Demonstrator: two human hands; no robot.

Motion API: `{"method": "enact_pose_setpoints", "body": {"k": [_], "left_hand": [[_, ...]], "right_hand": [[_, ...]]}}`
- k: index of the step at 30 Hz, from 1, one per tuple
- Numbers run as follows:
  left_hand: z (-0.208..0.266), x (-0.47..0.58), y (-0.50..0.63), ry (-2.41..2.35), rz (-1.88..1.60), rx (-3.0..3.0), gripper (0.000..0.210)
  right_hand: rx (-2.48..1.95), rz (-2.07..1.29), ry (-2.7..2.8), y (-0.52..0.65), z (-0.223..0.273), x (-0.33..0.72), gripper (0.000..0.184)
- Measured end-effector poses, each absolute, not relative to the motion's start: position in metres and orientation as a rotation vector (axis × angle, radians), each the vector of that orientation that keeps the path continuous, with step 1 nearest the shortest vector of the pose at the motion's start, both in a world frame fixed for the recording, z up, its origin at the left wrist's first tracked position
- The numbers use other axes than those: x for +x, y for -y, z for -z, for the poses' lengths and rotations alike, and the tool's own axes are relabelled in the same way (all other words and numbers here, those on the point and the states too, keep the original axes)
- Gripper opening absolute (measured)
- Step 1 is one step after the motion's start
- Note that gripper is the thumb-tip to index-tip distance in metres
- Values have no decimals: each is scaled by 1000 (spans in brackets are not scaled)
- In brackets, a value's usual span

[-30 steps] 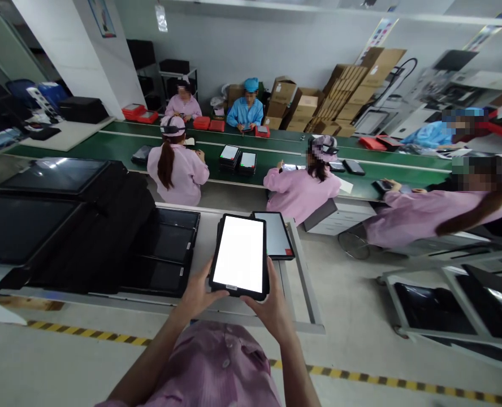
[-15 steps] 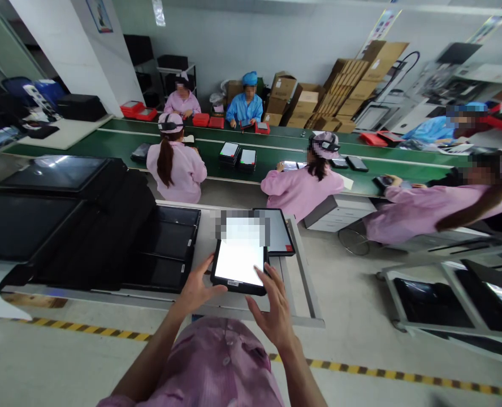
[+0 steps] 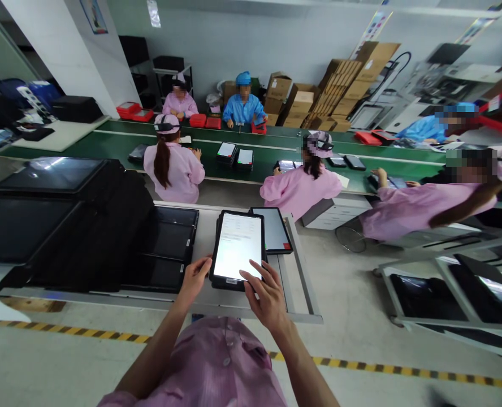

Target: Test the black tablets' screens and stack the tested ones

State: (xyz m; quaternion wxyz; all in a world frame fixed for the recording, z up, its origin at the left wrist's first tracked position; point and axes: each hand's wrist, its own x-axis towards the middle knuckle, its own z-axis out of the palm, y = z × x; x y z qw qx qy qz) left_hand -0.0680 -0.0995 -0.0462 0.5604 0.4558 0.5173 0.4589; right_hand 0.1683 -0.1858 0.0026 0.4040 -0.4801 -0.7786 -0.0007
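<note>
A tablet (image 3: 239,243) with a lit white screen showing faint lines of text lies in front of me, seemingly on top of another dark one on the grey cart. Thumb and fingers of my left hand (image 3: 195,278) are drawn together at the tablet's left edge. Over the lower right of the screen, my right hand (image 3: 268,294) is open, with fingers spread and fingertips at the glass; whether they touch it I cannot tell. A second tablet (image 3: 278,229), with a grey screen and a red mark in its corner, lies just behind to the right.
Dark flat panels (image 3: 172,229) and black cloth (image 3: 111,226) cover the cart's left part. Beyond it, several co-workers sit along a green bench (image 3: 208,186) with stacked tablets (image 3: 245,158). Another cart (image 3: 429,299) stands at right. Cardboard boxes (image 3: 336,90) lean at the wall.
My left thumb has moved off the tablet's lower edge to join the fingers at its left side. My right hand has shifted left and down over the screen. The screen now shows text lines.
</note>
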Motion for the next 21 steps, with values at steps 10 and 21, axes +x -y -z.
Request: {"method": "enact_pose_setpoints", "body": {"k": [10,21], "left_hand": [[51,-62,97,-1142,-1114,966,60],[15,-48,58,-1044,-1077,847,63]], "right_hand": [[-1244,16,1938,185,1,165,55],[-1258,-55,1776,187,-9,153,55]]}}
